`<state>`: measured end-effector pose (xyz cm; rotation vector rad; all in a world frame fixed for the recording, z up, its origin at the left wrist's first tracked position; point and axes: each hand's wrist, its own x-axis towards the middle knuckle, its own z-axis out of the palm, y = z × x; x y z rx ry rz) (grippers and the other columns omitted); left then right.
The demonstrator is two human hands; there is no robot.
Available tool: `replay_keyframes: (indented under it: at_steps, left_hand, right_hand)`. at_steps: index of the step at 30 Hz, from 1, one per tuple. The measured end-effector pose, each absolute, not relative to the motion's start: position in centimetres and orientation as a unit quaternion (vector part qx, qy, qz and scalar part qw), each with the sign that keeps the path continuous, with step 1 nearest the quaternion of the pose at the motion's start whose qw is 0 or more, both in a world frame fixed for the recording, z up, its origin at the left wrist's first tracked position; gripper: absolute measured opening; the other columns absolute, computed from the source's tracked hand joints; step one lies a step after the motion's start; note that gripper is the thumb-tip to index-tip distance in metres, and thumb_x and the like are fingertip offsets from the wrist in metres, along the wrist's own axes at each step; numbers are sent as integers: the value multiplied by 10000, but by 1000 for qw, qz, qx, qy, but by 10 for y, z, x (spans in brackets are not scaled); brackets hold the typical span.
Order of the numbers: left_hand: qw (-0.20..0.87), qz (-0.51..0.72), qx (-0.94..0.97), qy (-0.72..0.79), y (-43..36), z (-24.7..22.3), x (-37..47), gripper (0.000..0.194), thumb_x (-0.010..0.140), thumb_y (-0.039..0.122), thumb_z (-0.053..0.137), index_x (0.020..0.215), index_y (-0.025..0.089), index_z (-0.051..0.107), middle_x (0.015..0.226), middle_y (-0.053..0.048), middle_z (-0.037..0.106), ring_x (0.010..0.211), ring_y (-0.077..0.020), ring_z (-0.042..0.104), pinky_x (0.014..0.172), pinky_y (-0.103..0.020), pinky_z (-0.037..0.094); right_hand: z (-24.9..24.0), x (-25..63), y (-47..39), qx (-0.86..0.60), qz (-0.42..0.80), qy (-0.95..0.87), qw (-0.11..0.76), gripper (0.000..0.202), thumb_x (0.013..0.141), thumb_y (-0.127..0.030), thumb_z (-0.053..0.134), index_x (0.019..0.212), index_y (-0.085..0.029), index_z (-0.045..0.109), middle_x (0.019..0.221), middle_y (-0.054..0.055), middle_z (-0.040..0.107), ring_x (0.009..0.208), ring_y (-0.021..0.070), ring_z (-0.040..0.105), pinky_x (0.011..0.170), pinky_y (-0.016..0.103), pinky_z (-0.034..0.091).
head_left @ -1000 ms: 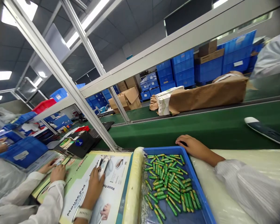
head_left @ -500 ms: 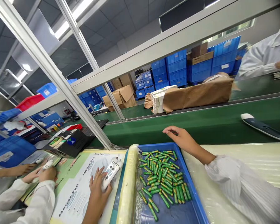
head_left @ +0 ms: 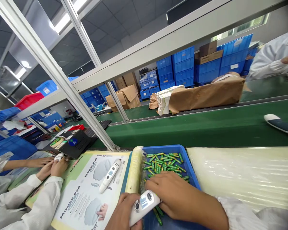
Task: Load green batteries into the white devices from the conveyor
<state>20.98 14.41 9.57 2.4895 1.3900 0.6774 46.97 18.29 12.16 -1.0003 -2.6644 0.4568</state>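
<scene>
A white handheld device (head_left: 144,202) with a small screen and two round buttons is tilted in front of me. My left hand (head_left: 122,212) wraps round its lower body. At its upper end, the bent fingers of my right hand (head_left: 170,193) close against it; the fingertips are partly hidden. Beneath and behind my right hand, green batteries (head_left: 164,162) lie loose in a blue tray (head_left: 190,161). A second white device (head_left: 110,176) rests on the printed mouse pad sheet (head_left: 83,188) to the left.
A rolled foam edge (head_left: 135,166) separates sheet and tray. Behind runs a green conveyor belt (head_left: 206,131), with a dark-and-white device (head_left: 282,124) at right. A brown paper-wrapped stack (head_left: 206,97) stands beyond. At left, co-workers' hands (head_left: 54,167) hold a small white item; another person (head_left: 276,57) sits far right.
My left hand has moved from the mouse pad sheet to the tray's front, holding a white device. My right hand has come down from the belt to it. The dark-and-white device has shifted right.
</scene>
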Motion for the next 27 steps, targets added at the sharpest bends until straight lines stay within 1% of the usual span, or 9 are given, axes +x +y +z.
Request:
replay_keyframes:
  at_steps: [3,5,8,11,15,17,21,24,27]
  left_hand:
    - [70,259,854,447,143,84,207,661,737,52,701,1321,350,616,1096,-39,774,970,-237,801,852,-330,686]
    - [15,335,826,454,142,78,211,740,829,171,765,1490,315,468,1296,-114,731,1171,-289,756,971,-420,664]
    - [-5,435,764,476,141,74,220,846,957,270,701,1622,258,180,1636,-247,461,1404,-331,618,1104,-549,583]
    - [32,414,765,492,141,73,223,777,994,234,636,1606,272,160,1704,-251,347,1468,-319,563,1129,-562,568]
    - [36,384,760,523,145,64,218,718,997,306,621,1595,300,224,1656,-211,425,1478,-338,553,1109,-586,596]
    - [22,400,742,537,147,57,216,666,1015,346,576,1598,284,260,1616,-208,471,1476,-344,552,1097,-586,603]
    - [39,395,738,546,149,53,211,621,1021,358,572,1568,246,301,1560,-189,528,1458,-322,567,1120,-536,590]
    - [68,363,721,586,156,55,194,597,1013,454,561,1536,280,332,1583,-173,515,1445,-340,572,1134,-568,566]
    - [52,297,657,691,174,55,166,603,993,595,483,1486,253,424,1539,-195,566,1418,-418,569,1143,-690,494]
  right_hand:
    - [129,475,184,-340,131,-921,136,188,895,-208,624,1084,-216,617,1016,99,766,875,305,729,732,350,451]
    - [143,489,193,-386,135,-900,151,200,854,-151,630,1040,-223,616,946,75,768,784,271,717,657,314,401]
    - [161,511,215,-498,164,-803,283,250,859,-161,632,1088,-255,599,915,44,763,762,253,711,616,290,400]
    - [156,511,230,-574,142,-707,389,233,1019,-261,504,1249,-268,542,965,64,754,774,245,710,626,299,467]
    - [128,489,236,-538,100,-795,264,233,936,-77,531,1115,-216,582,972,112,761,821,261,736,684,307,480]
    - [122,491,242,-544,93,-804,220,279,918,-47,535,1155,-188,572,940,125,755,782,269,729,659,306,451]
    - [125,536,269,-513,248,-743,352,444,952,-306,690,1305,-185,448,951,71,725,685,197,651,624,278,438]
    - [123,586,297,-436,440,-635,462,575,852,-621,783,1172,-218,527,752,-48,589,519,107,442,515,246,357]
    - [111,631,319,-483,431,-507,569,669,764,-814,735,1017,-206,619,707,-46,510,529,99,374,483,256,298]
